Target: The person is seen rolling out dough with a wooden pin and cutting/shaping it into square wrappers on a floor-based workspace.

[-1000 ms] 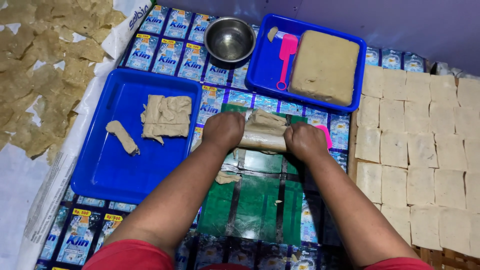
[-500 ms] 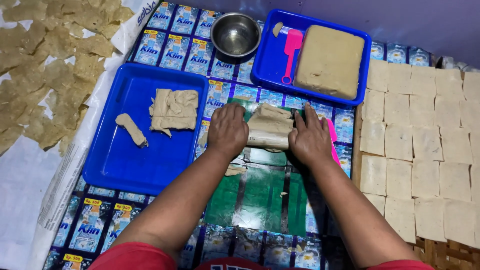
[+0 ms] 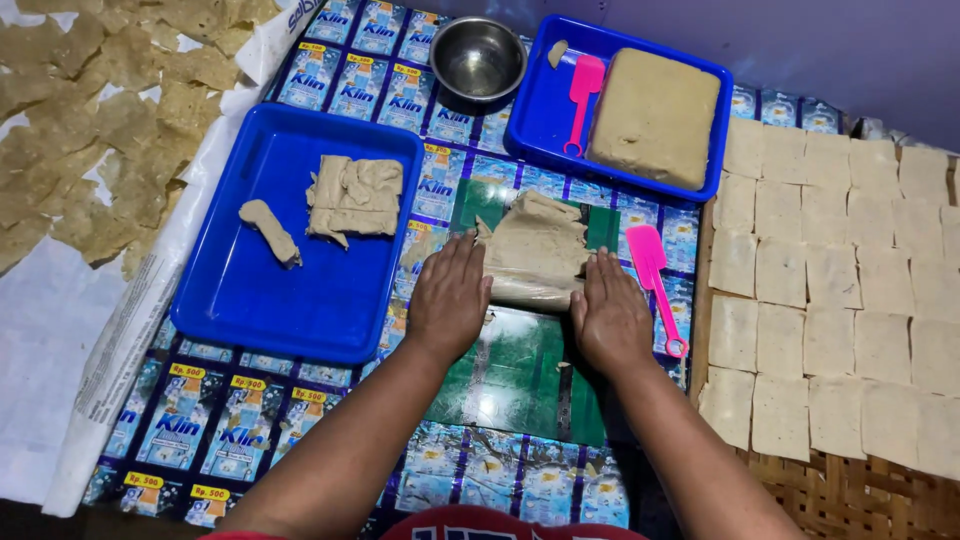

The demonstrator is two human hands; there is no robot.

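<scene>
Both bare forearms reach up from the bottom of the view and draw slightly toward each other, wrists straight. The left hand lies palm down, flat, its fingers stretched forward and held close together. The right hand lies the same way, palm down and flat, fingers extended and together. The two hands sit level with each other, near but apart, neither one curled or gripping.
</scene>
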